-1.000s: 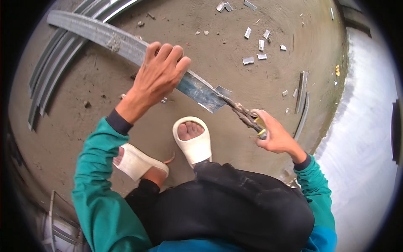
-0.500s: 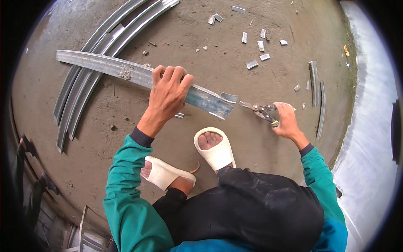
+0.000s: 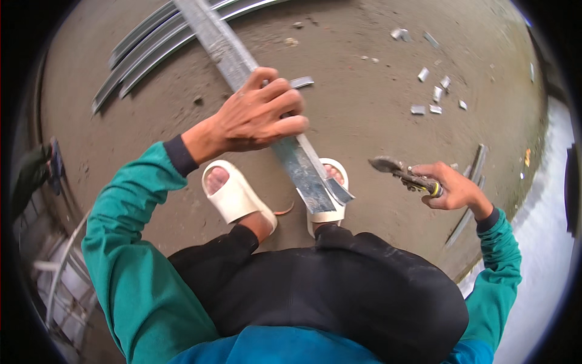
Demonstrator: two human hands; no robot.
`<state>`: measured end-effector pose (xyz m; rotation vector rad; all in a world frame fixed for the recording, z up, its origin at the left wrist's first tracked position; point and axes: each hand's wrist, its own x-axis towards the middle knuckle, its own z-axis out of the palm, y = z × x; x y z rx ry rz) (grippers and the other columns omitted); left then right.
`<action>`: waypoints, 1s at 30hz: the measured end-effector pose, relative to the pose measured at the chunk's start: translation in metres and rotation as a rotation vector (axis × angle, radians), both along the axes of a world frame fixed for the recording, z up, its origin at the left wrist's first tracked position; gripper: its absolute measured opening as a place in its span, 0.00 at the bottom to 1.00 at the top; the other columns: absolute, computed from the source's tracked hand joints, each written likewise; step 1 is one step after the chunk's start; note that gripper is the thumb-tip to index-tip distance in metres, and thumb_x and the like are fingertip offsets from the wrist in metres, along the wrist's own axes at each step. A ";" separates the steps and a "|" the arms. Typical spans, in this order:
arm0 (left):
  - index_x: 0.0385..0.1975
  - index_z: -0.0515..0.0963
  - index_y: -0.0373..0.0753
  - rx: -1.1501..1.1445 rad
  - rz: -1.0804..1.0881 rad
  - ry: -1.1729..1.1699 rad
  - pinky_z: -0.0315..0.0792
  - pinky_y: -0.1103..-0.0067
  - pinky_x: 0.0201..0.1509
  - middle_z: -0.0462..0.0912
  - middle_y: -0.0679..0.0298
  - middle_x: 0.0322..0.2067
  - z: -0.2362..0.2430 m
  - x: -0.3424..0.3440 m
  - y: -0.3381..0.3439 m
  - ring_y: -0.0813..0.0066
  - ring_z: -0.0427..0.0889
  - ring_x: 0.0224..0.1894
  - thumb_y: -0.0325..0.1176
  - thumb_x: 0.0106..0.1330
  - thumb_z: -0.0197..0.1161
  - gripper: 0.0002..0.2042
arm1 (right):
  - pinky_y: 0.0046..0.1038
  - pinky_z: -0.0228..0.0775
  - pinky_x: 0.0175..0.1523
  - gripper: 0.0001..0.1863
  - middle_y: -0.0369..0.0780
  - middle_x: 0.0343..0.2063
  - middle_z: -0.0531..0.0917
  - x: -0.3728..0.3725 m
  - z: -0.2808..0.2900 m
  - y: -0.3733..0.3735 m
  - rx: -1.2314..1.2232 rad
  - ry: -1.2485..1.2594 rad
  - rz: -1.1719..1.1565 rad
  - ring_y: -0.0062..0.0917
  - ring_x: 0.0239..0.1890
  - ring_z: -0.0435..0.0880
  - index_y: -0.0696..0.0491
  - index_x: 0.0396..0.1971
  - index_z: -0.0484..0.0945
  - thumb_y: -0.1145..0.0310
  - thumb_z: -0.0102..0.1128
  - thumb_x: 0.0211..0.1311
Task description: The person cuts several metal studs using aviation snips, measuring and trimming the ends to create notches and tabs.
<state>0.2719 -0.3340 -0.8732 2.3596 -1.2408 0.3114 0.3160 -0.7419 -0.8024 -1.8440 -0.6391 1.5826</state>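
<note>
My left hand (image 3: 264,112) is closed over a long galvanized metal channel (image 3: 303,173), which slants from the far left toward my feet. Its near end hangs over my right slipper (image 3: 327,216), and a cut flap (image 3: 339,191) bends out from that end. To the right, my right hand (image 3: 451,185) grips a pair of tin snips (image 3: 403,171) by the handles. The snips' dark blades point left, apart from the channel. Whether the blades are parted is hard to make out.
More metal channels (image 3: 145,60) lie on the floor at the far left. Several small cut-off pieces (image 3: 436,94) are scattered at the far right. Narrow strips (image 3: 465,212) rest beyond my right wrist, beside a pale sheet (image 3: 533,200). Another person's foot (image 3: 56,164) shows at the left edge.
The channel has swung from nearly crosswise to steeply slanted, its near end now closer to me. My right hand has moved right with the snips, and the view has shifted.
</note>
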 end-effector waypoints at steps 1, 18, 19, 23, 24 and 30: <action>0.33 0.70 0.53 0.019 0.001 -0.003 0.62 0.67 0.54 0.70 0.71 0.32 0.005 -0.003 0.004 0.72 0.73 0.40 0.36 0.59 0.58 0.05 | 0.28 0.70 0.38 0.34 0.46 0.31 0.81 0.005 -0.005 0.008 0.093 -0.060 0.086 0.35 0.29 0.74 0.62 0.53 0.75 0.74 0.58 0.36; 0.30 0.70 0.50 0.011 0.016 -0.120 0.60 0.65 0.61 0.71 0.71 0.35 -0.005 -0.059 0.045 0.73 0.74 0.44 0.36 0.55 0.61 0.07 | 0.30 0.68 0.32 0.36 0.46 0.26 0.79 0.039 -0.020 0.143 0.086 0.252 0.636 0.30 0.24 0.72 0.62 0.54 0.75 0.75 0.57 0.33; 0.30 0.70 0.50 0.003 0.027 -0.105 0.60 0.64 0.60 0.71 0.71 0.35 -0.005 -0.059 0.045 0.73 0.75 0.44 0.37 0.54 0.61 0.07 | 0.31 0.68 0.33 0.36 0.46 0.26 0.79 0.039 -0.016 0.151 0.055 0.256 0.634 0.30 0.25 0.73 0.62 0.54 0.75 0.75 0.57 0.34; 0.29 0.69 0.49 -0.019 0.028 -0.102 0.61 0.64 0.60 0.71 0.70 0.34 -0.007 -0.057 0.044 0.72 0.75 0.43 0.37 0.52 0.60 0.07 | 0.31 0.69 0.34 0.36 0.47 0.27 0.80 0.043 -0.017 0.161 0.055 0.249 0.678 0.30 0.26 0.74 0.62 0.55 0.75 0.75 0.57 0.35; 0.29 0.69 0.49 -0.018 0.033 -0.100 0.61 0.64 0.60 0.71 0.70 0.34 -0.008 -0.057 0.044 0.72 0.75 0.43 0.37 0.52 0.60 0.07 | 0.31 0.69 0.34 0.36 0.47 0.27 0.80 0.043 -0.018 0.163 0.055 0.252 0.683 0.30 0.26 0.74 0.62 0.55 0.75 0.75 0.57 0.35; 0.29 0.68 0.48 0.000 0.011 -0.062 0.62 0.64 0.59 0.70 0.68 0.33 -0.012 -0.058 0.044 0.71 0.74 0.41 0.36 0.52 0.60 0.08 | 0.32 0.69 0.34 0.37 0.47 0.26 0.79 0.039 -0.014 0.167 -0.015 0.236 0.703 0.31 0.26 0.74 0.62 0.55 0.75 0.74 0.58 0.34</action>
